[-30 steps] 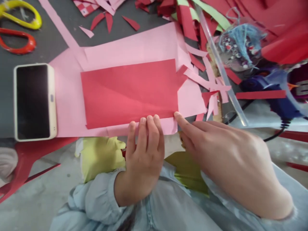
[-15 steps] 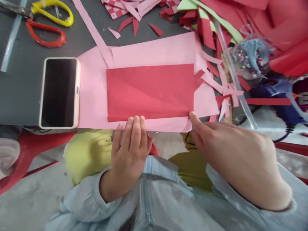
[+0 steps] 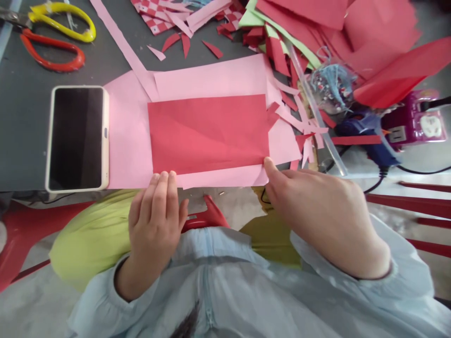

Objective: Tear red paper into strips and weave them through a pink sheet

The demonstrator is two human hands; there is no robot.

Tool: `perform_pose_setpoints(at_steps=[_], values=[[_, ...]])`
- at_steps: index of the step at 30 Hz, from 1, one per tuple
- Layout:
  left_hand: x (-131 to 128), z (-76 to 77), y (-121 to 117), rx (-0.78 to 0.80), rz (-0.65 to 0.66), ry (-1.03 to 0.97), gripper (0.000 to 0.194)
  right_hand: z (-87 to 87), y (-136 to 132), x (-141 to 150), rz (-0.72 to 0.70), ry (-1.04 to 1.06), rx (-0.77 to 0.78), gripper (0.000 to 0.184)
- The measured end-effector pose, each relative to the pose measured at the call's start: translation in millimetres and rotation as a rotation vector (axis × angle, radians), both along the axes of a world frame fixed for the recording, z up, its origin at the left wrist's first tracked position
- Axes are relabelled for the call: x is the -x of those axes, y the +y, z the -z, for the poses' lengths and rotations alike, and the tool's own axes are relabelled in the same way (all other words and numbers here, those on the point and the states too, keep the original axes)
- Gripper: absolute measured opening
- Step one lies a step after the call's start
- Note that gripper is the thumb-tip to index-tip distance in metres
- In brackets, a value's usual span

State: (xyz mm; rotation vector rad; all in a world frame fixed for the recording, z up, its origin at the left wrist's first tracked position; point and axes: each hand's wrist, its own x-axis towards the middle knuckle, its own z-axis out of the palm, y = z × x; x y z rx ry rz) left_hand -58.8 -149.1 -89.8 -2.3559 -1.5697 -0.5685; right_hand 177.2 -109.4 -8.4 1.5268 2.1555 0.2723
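Observation:
A folded sheet of red paper (image 3: 209, 131) lies flat on larger pink paper (image 3: 128, 141) at the table's front edge. My left hand (image 3: 155, 220) lies with its fingers stretched out, the fingertips on the red paper's lower edge near its left corner. At the lower right corner my right hand (image 3: 317, 216) has one fingertip pressed down on the red paper. Its other fingers are curled and partly hidden below the hand. A phone (image 3: 76, 141) with a pale case rests on the pink paper's left side.
Scissors (image 3: 52, 35) lie at the far left. Paper scraps (image 3: 306, 124), a clear glue stick (image 3: 317, 112), a bag of beads and blue tassels (image 3: 333, 87) and a blue glue gun (image 3: 366, 131) crowd the right side. Behind it stands a purple power strip (image 3: 414, 117). Red sheets (image 3: 380, 33) pile up at the back.
My left hand has slid leftward along the red paper's lower edge, from near its middle to its left corner. My right fingertip stays at the right corner. The camera view has shifted.

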Motion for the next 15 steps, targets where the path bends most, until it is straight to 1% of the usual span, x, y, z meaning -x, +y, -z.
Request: perform_pose_setpoints(at_steps=[2, 5, 7, 11, 15], values=[[2, 4.1, 0, -0.025, 0.009, -0.021, 0.062, -0.8, -2, 11, 0.047, 0.009, 0.018, 0.056], [3, 9.2, 1, -0.068, 0.005, -0.041, 0.061, -0.6, -4, 33, 0.093, 0.051, 0.105, 0.06], [2, 9.7, 3, -0.067, -0.011, -0.021, 0.055, 0.2, -5, 48, 0.084, 0.1, 0.17, 0.065], [0, 6.4, 5, -0.004, -0.023, 0.025, 0.041, 1.4, -5, 72, 0.059, 0.183, 0.249, 0.063], [-1, 7.9, 5, -0.026, -0.024, -0.028, 0.045, 2.5, -2, 89, 0.038, 0.29, 0.288, 0.064]])
